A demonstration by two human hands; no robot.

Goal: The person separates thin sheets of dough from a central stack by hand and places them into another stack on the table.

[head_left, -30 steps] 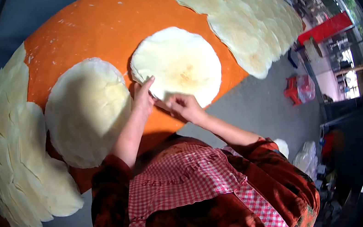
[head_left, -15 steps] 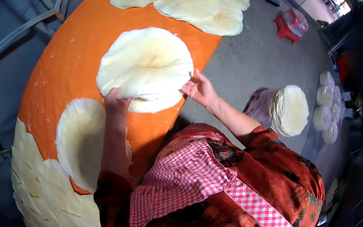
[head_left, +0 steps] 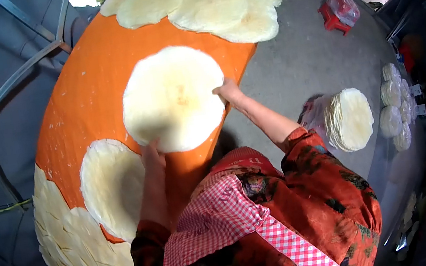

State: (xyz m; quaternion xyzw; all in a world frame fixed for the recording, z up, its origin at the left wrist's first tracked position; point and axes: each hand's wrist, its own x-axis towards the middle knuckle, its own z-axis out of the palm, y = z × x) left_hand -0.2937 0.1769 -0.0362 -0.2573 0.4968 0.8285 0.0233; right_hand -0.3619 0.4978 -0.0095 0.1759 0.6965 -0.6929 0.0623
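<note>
A large round flatbread [head_left: 177, 94], pale with a few light brown spots, lies over the orange table cover [head_left: 84, 107] in front of me. My left hand [head_left: 153, 155] grips its lower left edge, the thumb on top. At its right edge my right hand [head_left: 229, 91] pinches the rim between thumb and fingers. Whatever lies beneath this flatbread is hidden by it. Left of my left forearm rests another round flatbread [head_left: 109, 185], partly shaded and partly covered by the arm.
Overlapping flatbreads [head_left: 205, 3] cover the table's far end, and more [head_left: 82, 249] spread along the near left. On the floor at right stand a stack of flatbreads [head_left: 350, 119], several bagged stacks [head_left: 392, 108] and a red stool [head_left: 332, 19] with a plastic bag.
The front edge of the held flatbread has come down and toward me, covering the lower one that showed before. My right hand has closed on the rim. The view has shifted slightly.
</note>
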